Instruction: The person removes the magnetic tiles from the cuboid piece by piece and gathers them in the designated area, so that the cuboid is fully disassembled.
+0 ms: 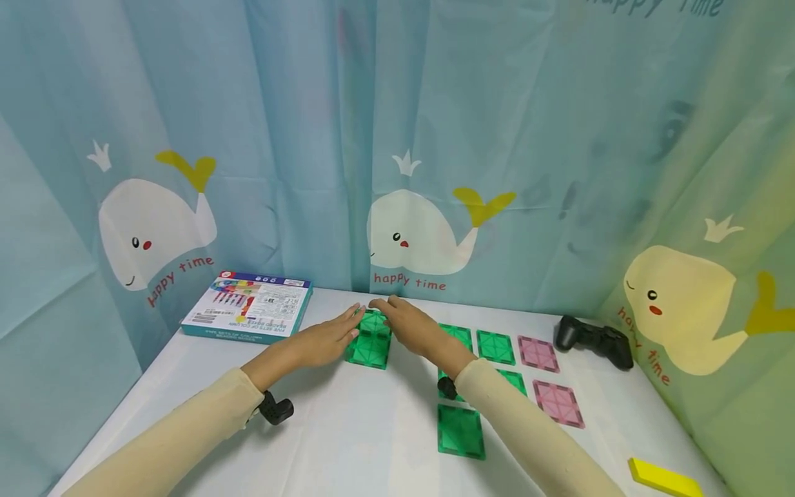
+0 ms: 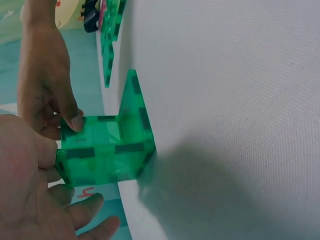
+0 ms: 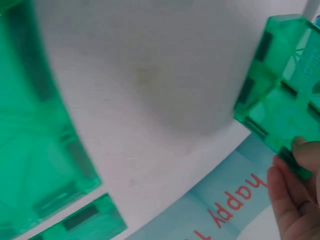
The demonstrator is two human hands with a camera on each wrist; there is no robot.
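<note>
Translucent green magnetic tiles stand joined as a small box-like shape near the back of the table. My right hand pinches an edge of this shape, its thumb on one face and fingers behind. At the shape's left side is my left hand, fingers stretched forward and lightly bent. The left wrist view shows the left fingertips right at the far end of the side tile, with the outer fingers spread free. One tile sticks up at the near end.
Several green tiles and two pink tiles lie flat in rows on the right, partly under the right forearm. A black game controller sits behind them, a yellow block at front right. The toy box lies back left, before a whale-print curtain.
</note>
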